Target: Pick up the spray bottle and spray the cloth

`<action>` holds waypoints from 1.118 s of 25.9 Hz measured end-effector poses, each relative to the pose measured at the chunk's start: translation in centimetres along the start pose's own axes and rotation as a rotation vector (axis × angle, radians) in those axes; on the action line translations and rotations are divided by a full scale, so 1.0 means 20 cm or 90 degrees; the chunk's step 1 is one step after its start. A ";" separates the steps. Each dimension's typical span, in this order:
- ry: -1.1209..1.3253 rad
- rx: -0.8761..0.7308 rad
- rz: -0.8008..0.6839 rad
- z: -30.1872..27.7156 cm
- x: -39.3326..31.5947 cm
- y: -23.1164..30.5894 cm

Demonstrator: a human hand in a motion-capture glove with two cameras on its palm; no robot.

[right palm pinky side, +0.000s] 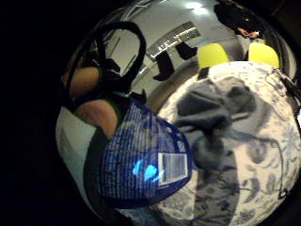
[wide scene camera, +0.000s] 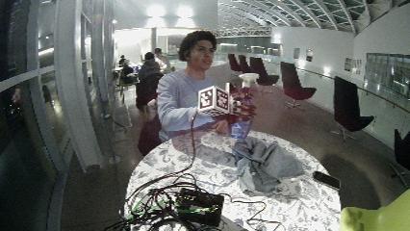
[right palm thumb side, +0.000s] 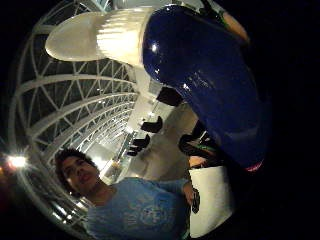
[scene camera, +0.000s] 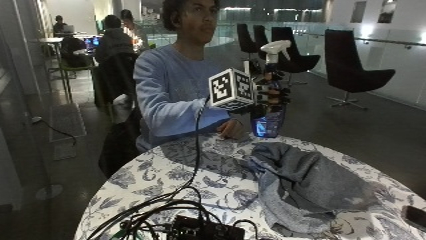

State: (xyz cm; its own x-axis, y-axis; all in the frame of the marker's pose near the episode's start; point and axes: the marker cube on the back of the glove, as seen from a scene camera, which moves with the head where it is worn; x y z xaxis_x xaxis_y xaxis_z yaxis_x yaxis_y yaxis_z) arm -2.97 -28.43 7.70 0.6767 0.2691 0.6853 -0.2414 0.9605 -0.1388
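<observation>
A person in a blue sweatshirt sits at the far edge of a round surface [scene camera: 166,175] covered with a floral-print cloth cover. The gloved right hand [scene camera: 269,95] is raised above that far edge, and its grip is wrapped around the spray bottle [scene camera: 268,122], fingers curled round the neck just under the white trigger head [scene camera: 274,49]. The bottle stands upright in the air, clear of the surface, its blue body hanging below the hand and the nozzle pointing out to the side. In the little-finger-side palm view the bottle's blue label with a barcode [right palm pinky side: 173,168] fills the space next to the palm, and in the thumb-side palm view the glossy blue body [right palm thumb side: 210,80] and ribbed white collar [right palm thumb side: 120,35] run across the frame close to the palm.

The grey cloth [scene camera: 306,185] lies crumpled on the surface, between the middle and the edge nearest the black chairs, below and just forward of the held bottle, not touching it. The person's bare left hand [scene camera: 231,129] rests at the far edge beside the bottle's base.

A tangle of black cables and a small black box [scene camera: 200,230] sit at the near edge. A dark phone [scene camera: 416,216] lies flat at the edge past the cloth.
</observation>
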 end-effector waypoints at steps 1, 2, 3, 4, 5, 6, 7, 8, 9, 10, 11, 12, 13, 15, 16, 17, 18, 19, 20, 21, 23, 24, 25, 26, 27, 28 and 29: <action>-0.016 -0.007 -0.006 0.07 -0.01 0.01; -0.030 -0.016 -0.011 0.15 -0.02 0.02; -0.040 -0.026 -0.014 0.23 -0.02 0.03; -0.046 -0.036 -0.017 0.31 -0.02 0.04; -0.049 -0.045 -0.019 0.38 -0.01 0.05; -0.049 -0.053 -0.021 0.45 0.00 0.07; -0.046 -0.061 -0.023 0.50 0.01 0.08; -0.041 -0.069 -0.025 0.55 0.03 0.09; -0.037 -0.074 -0.027 0.60 0.05 0.10; -0.033 -0.079 -0.028 0.63 0.07 0.10; -0.030 -0.083 -0.028 0.66 0.08 0.11; -0.028 -0.084 -0.026 0.68 0.10 0.11; -0.026 -0.085 -0.024 0.69 0.11 0.11; -0.022 -0.087 -0.020 0.71 0.13 0.11; -0.021 -0.090 -0.018 0.72 0.15 0.12; -0.021 -0.095 -0.015 0.73 0.16 0.12; -0.022 -0.100 -0.013 0.74 0.17 0.13; -0.022 -0.105 -0.011 0.75 0.18 0.13; -0.022 -0.109 -0.011 0.76 0.19 0.13; -0.024 -0.111 -0.010 0.76 0.20 0.13; -0.030 -0.116 -0.010 0.78 0.21 0.14; -0.034 -0.118 -0.009 0.78 0.22 0.14; -0.038 -0.121 -0.007 0.79 0.22 0.15; -0.042 -0.125 -0.006 0.79 0.22 0.15; -0.042 -0.130 -0.003 0.78 0.22 0.16; -0.040 -0.139 -0.001 0.78 0.23 0.17; -0.036 -0.151 0.001 0.76 0.23 0.18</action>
State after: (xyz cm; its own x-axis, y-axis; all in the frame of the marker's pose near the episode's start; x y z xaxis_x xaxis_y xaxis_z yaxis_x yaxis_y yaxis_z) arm -11.36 -24.78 21.28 0.6344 0.2727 0.7233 -0.0675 0.9517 -0.2997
